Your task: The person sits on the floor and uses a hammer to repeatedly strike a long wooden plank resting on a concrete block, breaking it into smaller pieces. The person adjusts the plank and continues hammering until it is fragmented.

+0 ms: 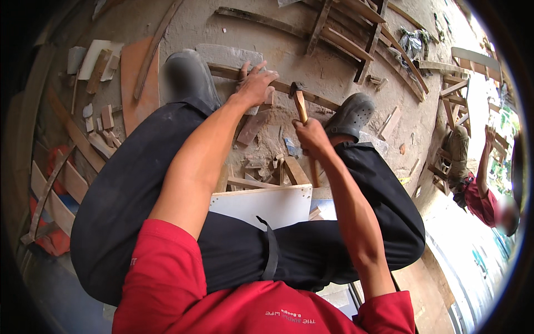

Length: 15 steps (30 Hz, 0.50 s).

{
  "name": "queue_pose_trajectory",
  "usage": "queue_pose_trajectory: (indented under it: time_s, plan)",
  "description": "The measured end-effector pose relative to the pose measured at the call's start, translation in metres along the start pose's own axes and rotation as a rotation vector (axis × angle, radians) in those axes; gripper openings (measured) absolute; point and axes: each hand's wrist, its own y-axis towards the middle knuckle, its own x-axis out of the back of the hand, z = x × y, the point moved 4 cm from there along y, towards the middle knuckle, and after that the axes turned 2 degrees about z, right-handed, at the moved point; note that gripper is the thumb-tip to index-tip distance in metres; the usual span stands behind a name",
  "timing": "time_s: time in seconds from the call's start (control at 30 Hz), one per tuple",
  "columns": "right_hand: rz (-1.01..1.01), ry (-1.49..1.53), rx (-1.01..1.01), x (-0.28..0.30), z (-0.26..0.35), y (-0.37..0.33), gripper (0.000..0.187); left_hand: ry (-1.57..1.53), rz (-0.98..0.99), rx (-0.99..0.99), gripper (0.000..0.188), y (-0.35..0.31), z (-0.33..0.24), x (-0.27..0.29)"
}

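In the head view, one hammer (301, 106) is clenched in the right hand (314, 138), its head seen over a wooden strip (322, 100); on the strip the left hand (256, 88) is laid, fingers spread. Two dark clogs (351, 116) are planted beside it. Wood offcuts (252, 128) (too many to count) are strewn nearby. Pale lettering is printed on the red shirt (250, 309).

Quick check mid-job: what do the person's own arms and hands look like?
The left sleeve and right sleeve are short, plain-hemmed and red; the left has a small pale mark. Below them, the forearms are bare. The left hand and right hand wear no gloves, and no watch or cable shows.
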Motion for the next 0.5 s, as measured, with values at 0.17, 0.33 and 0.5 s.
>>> queue_pose_trajectory:
  time_s: [0.17, 0.33, 0.5]
  plan:
    - [-0.137, 0.217, 0.088, 0.055, 0.056, -0.018, 0.038, -0.005, 0.000, 0.019, 0.043, -0.004, 0.007, -0.001]
    - [-0.509, 0.030, 0.511, 0.002, -0.010, 0.008, 0.036, 0.007, 0.032, 0.002, 0.043, 0.002, -0.005, 0.006]
    - [0.055, 0.191, -0.034, 0.023, 0.021, -0.015, 0.035, -0.002, 0.016, 0.019, 0.044, -0.003, 0.005, -0.003]
